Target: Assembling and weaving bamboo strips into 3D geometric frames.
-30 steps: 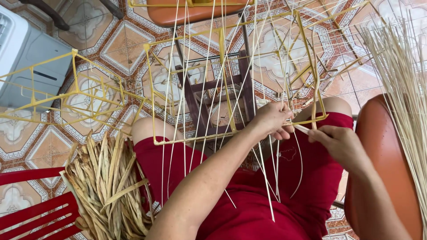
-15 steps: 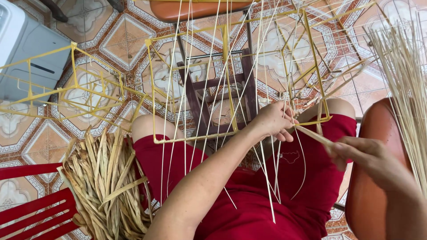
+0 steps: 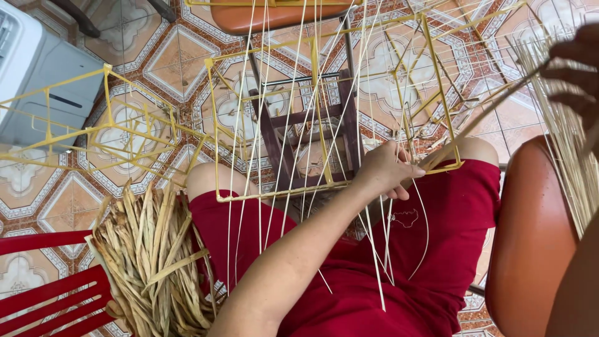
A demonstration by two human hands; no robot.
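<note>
Left hand point(image 3: 385, 171) pinching, forearm extended, right hand point(image 3: 573, 72) raised, fingers curled

A bundle of dried leaves point(image 3: 153, 262) lies beside a red chair point(image 3: 43, 293). A grey box point(image 3: 43, 75) sits on the patterned tile floor point(image 3: 168, 53), and an orange stool point(image 3: 530, 249) stands at the right.

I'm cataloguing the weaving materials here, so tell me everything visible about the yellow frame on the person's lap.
The yellow frame is an open box of thin yellow rods. It rests tilted over the red-clad thighs, above a dark wooden stool. Pale thin strips run lengthwise across it. The left hand grips its lower right corner, where one strip stretches up to the right hand.
</note>
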